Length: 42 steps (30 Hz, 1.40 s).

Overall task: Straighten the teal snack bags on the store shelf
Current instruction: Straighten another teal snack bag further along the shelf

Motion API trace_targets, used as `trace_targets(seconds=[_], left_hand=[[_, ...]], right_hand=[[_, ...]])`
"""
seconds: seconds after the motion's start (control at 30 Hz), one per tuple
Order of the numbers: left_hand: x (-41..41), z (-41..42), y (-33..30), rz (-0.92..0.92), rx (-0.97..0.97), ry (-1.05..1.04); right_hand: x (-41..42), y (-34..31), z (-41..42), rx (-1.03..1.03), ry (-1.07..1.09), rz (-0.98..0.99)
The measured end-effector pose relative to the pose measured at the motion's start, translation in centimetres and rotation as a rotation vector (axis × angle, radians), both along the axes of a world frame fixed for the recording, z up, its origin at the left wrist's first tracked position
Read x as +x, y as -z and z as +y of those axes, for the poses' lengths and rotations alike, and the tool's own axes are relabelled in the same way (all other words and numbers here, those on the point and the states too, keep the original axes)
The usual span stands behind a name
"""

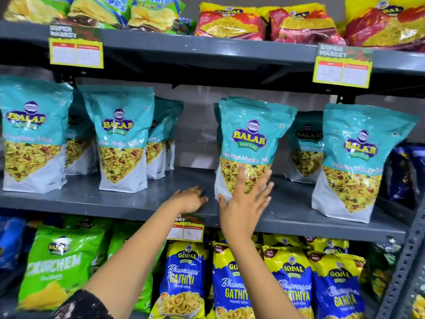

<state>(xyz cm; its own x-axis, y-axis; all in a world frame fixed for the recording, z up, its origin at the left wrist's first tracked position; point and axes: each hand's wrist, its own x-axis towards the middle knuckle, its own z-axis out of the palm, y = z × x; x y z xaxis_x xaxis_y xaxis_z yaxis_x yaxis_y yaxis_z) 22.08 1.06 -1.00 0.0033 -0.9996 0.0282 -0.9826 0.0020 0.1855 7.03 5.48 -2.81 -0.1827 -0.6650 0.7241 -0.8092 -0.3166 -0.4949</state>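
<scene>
Several teal Balaji snack bags stand on the grey middle shelf [115, 201]. The bag in the middle [250, 139] stands upright near the front edge. My right hand [246, 199] lies flat against its lower front, fingers spread. My left hand [189, 199] rests palm down on the shelf just left of that bag, holding nothing. Other teal bags stand at the far left [32, 134], left of centre [122, 139] and at the right [358, 162], leaning slightly. More teal bags [305, 146] stand behind them.
A wide gap of bare shelf lies between the left-centre bag and the middle bag. Red and green snack bags [230, 21] fill the upper shelf, blue Gopal bags [292, 284] and green bags [62, 268] the lower one. Yellow price tags [342, 65] hang from shelf edges. Dark blue bags [404, 171] stand far right.
</scene>
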Motion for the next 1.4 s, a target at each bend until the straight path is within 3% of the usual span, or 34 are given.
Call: trace_targets(seconds=[0.17, 0.33, 0.47, 0.67, 0.83, 1.4], left_hand=[[5.2, 4.5, 0.5, 0.024, -0.062, 0.011], [12.9, 9.4, 1.1, 0.060, -0.230, -0.031], [20.0, 11.2, 1.0, 0.025, -0.289, -0.088], [27.3, 10.0, 0.7, 0.010, -0.259, -0.133], [28.9, 8.4, 1.1, -0.022, -0.174, -0.172], [28.6, 8.3, 1.1, -0.066, -0.100, -0.176]], right_hand=[[4.3, -0.3, 2.5, -0.239, -0.187, 0.004], [12.4, -2.5, 4.3, -0.195, -0.386, 0.099], [19.7, -3.8, 4.4, -0.129, -0.506, 0.034], [27.8, -3.9, 2.6, 0.047, -0.363, 0.047], [28.8, -3.2, 0.9, 0.231, -0.351, -0.024], [28.2, -3.2, 1.4, 0.211, -0.353, -0.042]])
